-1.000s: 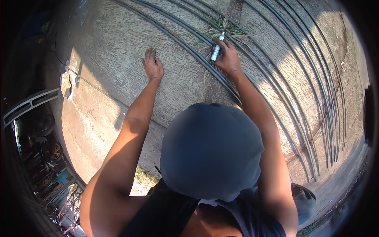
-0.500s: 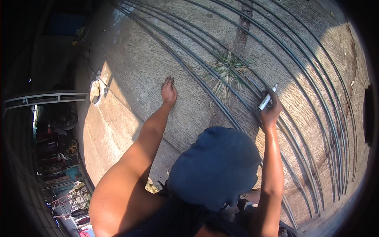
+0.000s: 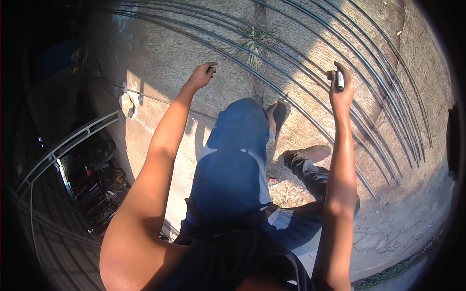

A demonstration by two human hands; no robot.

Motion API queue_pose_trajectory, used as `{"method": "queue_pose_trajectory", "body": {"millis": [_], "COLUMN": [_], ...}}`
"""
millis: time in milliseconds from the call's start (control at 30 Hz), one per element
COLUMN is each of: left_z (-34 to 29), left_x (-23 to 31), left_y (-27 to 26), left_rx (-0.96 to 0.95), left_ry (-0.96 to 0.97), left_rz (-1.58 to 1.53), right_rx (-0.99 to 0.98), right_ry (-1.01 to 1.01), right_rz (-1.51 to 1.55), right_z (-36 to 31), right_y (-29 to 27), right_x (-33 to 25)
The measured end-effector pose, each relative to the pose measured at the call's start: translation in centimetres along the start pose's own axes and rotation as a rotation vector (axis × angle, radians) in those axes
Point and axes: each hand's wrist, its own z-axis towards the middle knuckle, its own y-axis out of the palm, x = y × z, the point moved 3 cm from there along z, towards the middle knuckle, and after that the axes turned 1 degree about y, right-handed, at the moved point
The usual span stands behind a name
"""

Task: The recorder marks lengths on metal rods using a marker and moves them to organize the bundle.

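Note:
A white marker with a dark end (image 3: 340,81) is gripped in my right hand (image 3: 342,91), with the fingers wrapped around it. This hand is raised above the long thin metal rods (image 3: 272,87) that lie across the rough concrete. My left hand (image 3: 200,76) is up to the left of the rods, apart from the marker. Its fingers are bent in toward the thumb; whether anything small is between them I cannot make out.
A grass tuft (image 3: 256,41) grows among the rods. My bent knee in blue jeans (image 3: 233,145) takes up the middle, with a shoe (image 3: 310,155) on the ground beside it. A pale metal frame (image 3: 73,140) and a pale lump (image 3: 128,105) are at the left.
My left hand has come off the concrete, its flat fingers now curled. My right hand has lifted with the marker and turned it more upright. The view has shifted, showing my knee and shoes.

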Motion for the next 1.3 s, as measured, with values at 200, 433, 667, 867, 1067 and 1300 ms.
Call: {"method": "queue_pose_trajectory", "body": {"millis": [200, 433, 667, 867, 1067, 1300], "left_z": [-16.5, -37.7, -49.1, -52.8, -52.0, -44.7], "left_x": [10.2, 11.3, 3.3, -4.2, -7.6, -9.6], "left_y": [-9.2, -20.0, -27.7, -32.6, -38.0, -48.0], "left_rx": [0.035, 0.113, 0.307, 0.39, 0.341, 0.265], "left_ry": [0.08, -0.052, -0.073, -0.012, -0.043, -0.021], "left_rz": [0.149, -0.13, -0.3, -0.265, -0.276, -0.184], "right_rx": [-0.12, -0.31, -0.231, -0.193, -0.087, -0.023], "right_ry": [0.126, 0.074, 0.044, 0.104, 0.277, 0.352], "right_rz": [0.02, -0.148, -0.042, -0.02, 0.014, -0.161], "right_z": [-10.7, -20.6, -21.1, -20.9, -22.0, -20.5], "right_y": [-8.1, -13.7, -12.3, -7.1, -3.0, 2.6], "right_x": [-15.4, -33.1, -44.2, -51.8, -51.4, -50.2]}}
